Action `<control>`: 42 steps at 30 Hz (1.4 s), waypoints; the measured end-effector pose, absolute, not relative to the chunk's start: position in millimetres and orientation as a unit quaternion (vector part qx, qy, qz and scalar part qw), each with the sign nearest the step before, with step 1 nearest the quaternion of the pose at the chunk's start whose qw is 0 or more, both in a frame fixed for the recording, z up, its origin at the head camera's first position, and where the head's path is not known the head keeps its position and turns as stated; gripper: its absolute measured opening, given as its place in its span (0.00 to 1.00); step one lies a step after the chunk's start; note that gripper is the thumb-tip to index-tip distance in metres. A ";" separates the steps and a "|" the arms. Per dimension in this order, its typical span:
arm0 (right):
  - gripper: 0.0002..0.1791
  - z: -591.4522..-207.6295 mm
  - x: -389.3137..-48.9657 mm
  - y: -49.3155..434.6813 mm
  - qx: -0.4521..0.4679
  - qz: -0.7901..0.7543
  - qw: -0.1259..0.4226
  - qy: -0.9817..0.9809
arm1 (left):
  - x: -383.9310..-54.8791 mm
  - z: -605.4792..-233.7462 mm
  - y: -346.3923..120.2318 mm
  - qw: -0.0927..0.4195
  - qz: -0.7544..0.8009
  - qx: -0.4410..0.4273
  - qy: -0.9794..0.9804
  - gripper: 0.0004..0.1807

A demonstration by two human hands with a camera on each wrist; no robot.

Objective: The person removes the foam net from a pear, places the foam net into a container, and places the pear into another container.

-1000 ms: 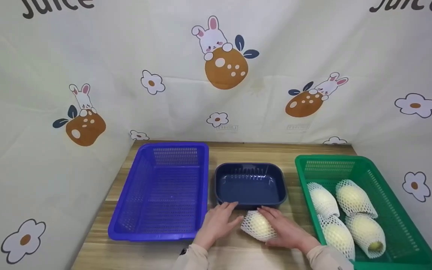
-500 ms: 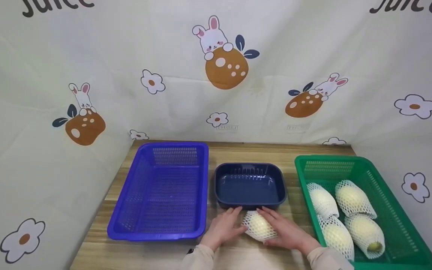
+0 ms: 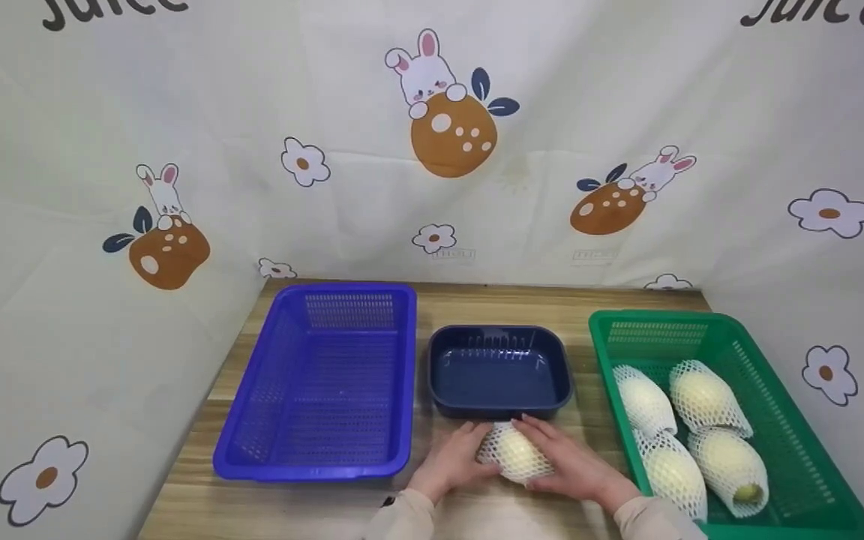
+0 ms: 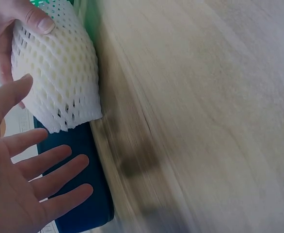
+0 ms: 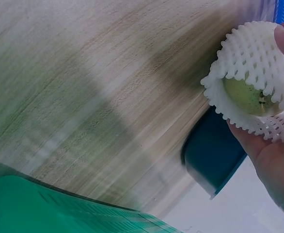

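A pale yellow fruit in a white foam net (image 3: 516,453) lies on the wooden table, just in front of a dark blue rectangular basin (image 3: 499,375). My right hand (image 3: 576,463) grips its right side, the thumb on the near side and the fingers on the far side. At the left end of the net is my left hand (image 3: 456,459). In the left wrist view that hand's fingers (image 4: 59,177) are spread and straight, and the thumb tip overlaps the net; contact is hard to tell. The right wrist view shows the fruit's greenish end (image 5: 246,97) through the net's opening.
A blue perforated basket (image 3: 408,375) stands to the left of the basin. To the right, a green basket (image 3: 799,420) holds several more fruits in foam nets (image 3: 709,397). A printed cloth (image 3: 522,210) hangs behind and along both sides.
My left hand has moved right and a little nearer to me, up to the net's left end. The right hand keeps its grip and the fruit has barely shifted.
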State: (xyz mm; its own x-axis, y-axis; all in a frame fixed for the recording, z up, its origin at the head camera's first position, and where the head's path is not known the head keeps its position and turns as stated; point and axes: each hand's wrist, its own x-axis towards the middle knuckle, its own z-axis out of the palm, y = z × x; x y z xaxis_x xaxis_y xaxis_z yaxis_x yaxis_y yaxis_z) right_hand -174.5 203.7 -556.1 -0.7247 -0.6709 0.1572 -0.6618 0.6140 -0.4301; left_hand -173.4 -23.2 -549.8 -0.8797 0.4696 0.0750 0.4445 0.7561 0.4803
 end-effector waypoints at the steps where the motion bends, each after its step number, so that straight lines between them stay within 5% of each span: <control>1: 0.44 -556.3 -174.4 203.7 -0.371 -0.234 0.008 0.899 | -173.2 -550.2 -22.5 0.025 0.249 0.245 0.937 0.33; 12: 0.40 -556.9 -174.0 203.7 -0.385 -0.232 -0.019 0.893 | -174.5 -554.1 -13.4 0.062 0.267 0.234 0.933 0.35; 20: 0.35 -557.7 -173.5 201.4 -0.388 -0.241 -0.044 0.888 | -176.6 -556.1 -9.6 0.044 0.284 0.253 0.924 0.30; 31: 0.26 -565.6 -170.9 202.3 -0.398 -0.229 -0.162 0.873 | -176.2 -558.7 -7.3 0.051 0.321 0.232 0.917 0.31; 38: 0.39 -567.9 -165.0 206.5 -0.397 -0.214 -0.099 0.887 | -177.4 -558.6 -4.5 0.051 0.314 0.231 0.919 0.29; 42: 0.36 -567.1 -164.3 207.5 -0.411 -0.206 -0.101 0.882 | -178.6 -559.9 -4.7 0.051 0.330 0.234 0.913 0.30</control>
